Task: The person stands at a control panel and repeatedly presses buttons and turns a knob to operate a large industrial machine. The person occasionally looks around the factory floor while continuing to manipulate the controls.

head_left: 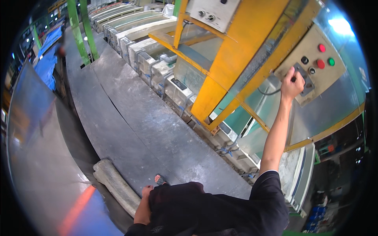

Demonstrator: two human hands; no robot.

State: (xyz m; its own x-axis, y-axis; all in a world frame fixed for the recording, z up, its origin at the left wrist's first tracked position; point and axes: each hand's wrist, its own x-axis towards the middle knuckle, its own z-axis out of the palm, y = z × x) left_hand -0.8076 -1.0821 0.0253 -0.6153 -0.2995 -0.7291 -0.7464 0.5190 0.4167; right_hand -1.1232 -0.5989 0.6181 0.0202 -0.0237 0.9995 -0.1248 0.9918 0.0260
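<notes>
Control box (pixel 315 65) handle sits inside right grip (pixel 292 83).

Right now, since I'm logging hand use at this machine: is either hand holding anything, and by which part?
The right hand is closed around a dark switch knob on the beige control box. The left hand hangs at the person's side, holding nothing visible.
</notes>
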